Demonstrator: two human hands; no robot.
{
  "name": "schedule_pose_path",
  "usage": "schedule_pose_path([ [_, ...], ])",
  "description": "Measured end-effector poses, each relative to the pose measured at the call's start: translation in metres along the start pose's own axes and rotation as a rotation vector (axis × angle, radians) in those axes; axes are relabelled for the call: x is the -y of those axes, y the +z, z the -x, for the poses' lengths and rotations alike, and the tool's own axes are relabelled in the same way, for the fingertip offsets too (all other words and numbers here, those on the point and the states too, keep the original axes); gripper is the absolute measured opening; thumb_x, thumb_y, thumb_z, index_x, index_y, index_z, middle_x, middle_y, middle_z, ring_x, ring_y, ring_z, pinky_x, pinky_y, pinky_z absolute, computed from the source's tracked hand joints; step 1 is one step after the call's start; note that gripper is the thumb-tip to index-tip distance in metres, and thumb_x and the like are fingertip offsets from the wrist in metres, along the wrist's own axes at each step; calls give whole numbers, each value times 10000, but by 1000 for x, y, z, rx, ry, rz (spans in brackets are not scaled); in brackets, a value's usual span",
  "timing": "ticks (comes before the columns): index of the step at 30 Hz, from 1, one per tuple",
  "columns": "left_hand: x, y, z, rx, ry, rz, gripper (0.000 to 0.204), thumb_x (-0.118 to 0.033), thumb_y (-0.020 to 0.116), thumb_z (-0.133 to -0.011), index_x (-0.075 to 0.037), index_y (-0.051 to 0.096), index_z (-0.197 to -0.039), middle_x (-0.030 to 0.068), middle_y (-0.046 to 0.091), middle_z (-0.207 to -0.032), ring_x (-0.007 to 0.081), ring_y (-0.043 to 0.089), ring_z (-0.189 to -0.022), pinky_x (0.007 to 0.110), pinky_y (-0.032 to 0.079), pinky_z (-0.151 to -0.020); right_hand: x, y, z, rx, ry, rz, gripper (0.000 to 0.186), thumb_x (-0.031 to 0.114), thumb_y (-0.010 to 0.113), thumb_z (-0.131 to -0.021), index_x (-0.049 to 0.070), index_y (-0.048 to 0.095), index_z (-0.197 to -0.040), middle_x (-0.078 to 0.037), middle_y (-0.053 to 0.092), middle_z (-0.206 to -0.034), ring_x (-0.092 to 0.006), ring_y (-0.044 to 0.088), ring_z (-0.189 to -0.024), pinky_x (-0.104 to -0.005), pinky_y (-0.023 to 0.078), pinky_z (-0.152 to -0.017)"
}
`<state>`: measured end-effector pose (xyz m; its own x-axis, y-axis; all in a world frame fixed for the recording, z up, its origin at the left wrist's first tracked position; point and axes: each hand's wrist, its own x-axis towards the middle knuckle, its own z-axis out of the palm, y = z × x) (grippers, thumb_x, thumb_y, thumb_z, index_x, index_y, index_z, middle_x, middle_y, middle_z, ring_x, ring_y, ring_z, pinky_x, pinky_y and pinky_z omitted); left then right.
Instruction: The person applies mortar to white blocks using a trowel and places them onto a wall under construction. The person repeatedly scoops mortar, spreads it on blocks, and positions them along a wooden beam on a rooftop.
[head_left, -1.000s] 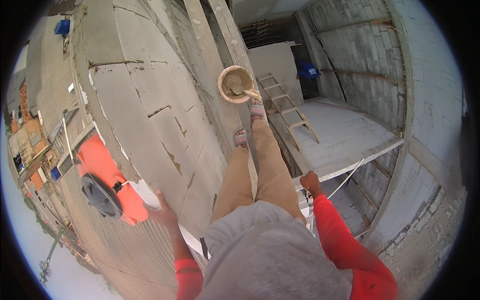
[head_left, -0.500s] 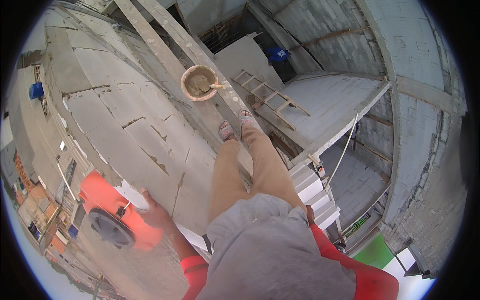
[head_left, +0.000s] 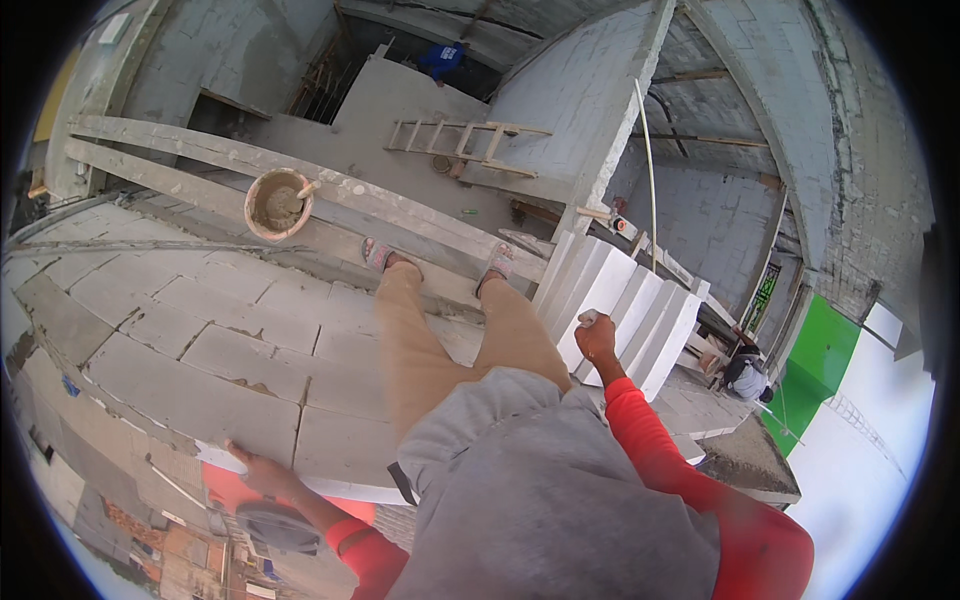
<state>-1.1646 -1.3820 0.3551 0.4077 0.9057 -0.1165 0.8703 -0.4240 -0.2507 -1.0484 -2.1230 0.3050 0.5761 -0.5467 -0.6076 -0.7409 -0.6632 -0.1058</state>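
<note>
My left hand [head_left: 262, 475] lies on the edge of the pale block wall [head_left: 230, 355], its fingers apart and holding nothing. Below that edge is a red-orange rounded tank [head_left: 225, 487] with a dark grey lid. My right hand [head_left: 597, 342] is closed, with a small pale bit at its fingers that I cannot make out. It is in front of a stack of white building blocks [head_left: 632, 312]. Both feet, in sandals, stand on the wooden planks [head_left: 335, 235]. A bucket [head_left: 280, 204] of wet mortar, with a handle sticking out over its rim, sits on the planks to the left.
Beyond the planks is a drop to a lower floor with a wooden ladder [head_left: 465, 140]. A person in blue [head_left: 442, 60] is down there. Another person [head_left: 745, 375] is at the far right. A thin pale pole [head_left: 646, 170] rises behind the blocks.
The view has turned, so the planks now run more crosswise. My right hand has come up from beside my hip to the white blocks. My left hand is still at the wall's edge.
</note>
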Motion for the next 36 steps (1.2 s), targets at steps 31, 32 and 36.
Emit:
schedule_pose_path([
  [31,-304,8,98,207,632,266,679,-590,476,-1114,-123,567,-1600,223,722,-1402,437,741,-1190,564,611,-992,-328,79,85,264,652,-464,469,376,746,-864,-67,789,-1014,-355,771,-1077,-507,743,-1127,-532,597,-995],
  [32,-324,8,119,239,663,260,678,-587,478,-1114,-121,568,-1598,223,722,-1402,436,741,-1190,564,611,-993,-351,73,74,266,673,-495,485,398,760,-862,-55,795,-1032,-351,771,-1102,-502,741,-1142,-533,594,-1006],
  [36,-387,11,205,375,771,160,673,-576,489,-1112,-111,571,-1592,223,721,-1404,433,740,-1193,565,612,-994,-462,54,7,84,779,-501,509,429,774,-872,-43,809,-1060,-345,760,-1168,-480,735,-1157,-524,580,-1032],
])
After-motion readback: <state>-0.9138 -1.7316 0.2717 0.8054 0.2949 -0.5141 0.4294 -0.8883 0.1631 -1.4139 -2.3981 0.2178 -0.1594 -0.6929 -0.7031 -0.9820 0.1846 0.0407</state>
